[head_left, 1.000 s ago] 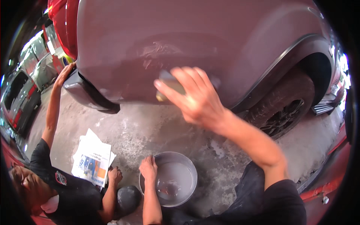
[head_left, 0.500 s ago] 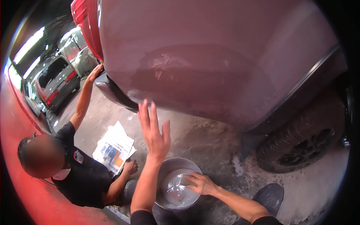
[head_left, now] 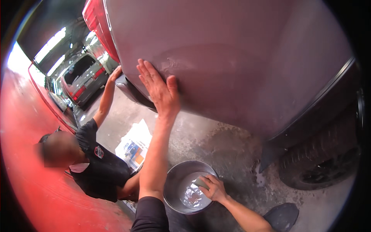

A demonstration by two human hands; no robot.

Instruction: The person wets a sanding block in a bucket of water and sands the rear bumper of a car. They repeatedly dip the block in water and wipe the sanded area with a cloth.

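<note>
A dull mauve car panel [head_left: 239,65], grey metal bowl [head_left: 174,183], red tail light [head_left: 98,23], black tyre [head_left: 320,162].

Bare floor [head_left: 228,143] lies open between basin [head_left: 174,181] and tyre [head_left: 320,162].

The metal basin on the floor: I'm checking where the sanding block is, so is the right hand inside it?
Yes, the right hand holds a block down in the water of the metal basin.
</note>
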